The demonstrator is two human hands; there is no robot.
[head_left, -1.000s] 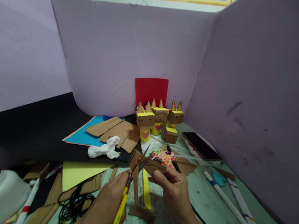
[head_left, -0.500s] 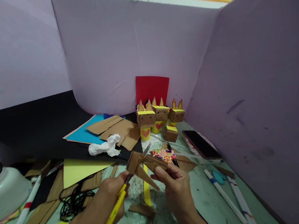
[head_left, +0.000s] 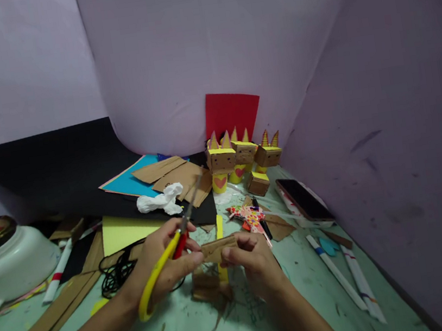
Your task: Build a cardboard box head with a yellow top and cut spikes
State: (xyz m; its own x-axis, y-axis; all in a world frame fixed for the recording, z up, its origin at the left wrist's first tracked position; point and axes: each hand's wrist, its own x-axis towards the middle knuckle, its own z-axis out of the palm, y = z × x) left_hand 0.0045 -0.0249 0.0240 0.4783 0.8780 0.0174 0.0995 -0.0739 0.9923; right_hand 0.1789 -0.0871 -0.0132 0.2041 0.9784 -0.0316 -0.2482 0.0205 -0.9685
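My left hand (head_left: 171,265) is closed around scissors (head_left: 173,244) with yellow and red handles. Their blades point up and away, apart from the cardboard. Between both hands is a small strip of brown cardboard (head_left: 217,248). My right hand (head_left: 257,264) pinches its right end between thumb and fingers. At the strip's left end are my left thumb and fingertips. Cardboard offcuts (head_left: 206,287) lie on the table just below, beside a narrow yellow strip (head_left: 219,226).
Cardboard box-headed figures (head_left: 222,161) with pointed ears stand at the back before a red sheet (head_left: 234,111). A phone (head_left: 303,197) and white markers (head_left: 337,272) lie right. Left are a white pot (head_left: 24,259), black cord (head_left: 116,273), crumpled tissue (head_left: 162,200) and cardboard sheets (head_left: 184,179).
The scissors' blades, earlier across the cardboard, have come away and now point upward. My left fingers have moved to the strip's end. More cardboard lies below the hands. The view has tilted down.
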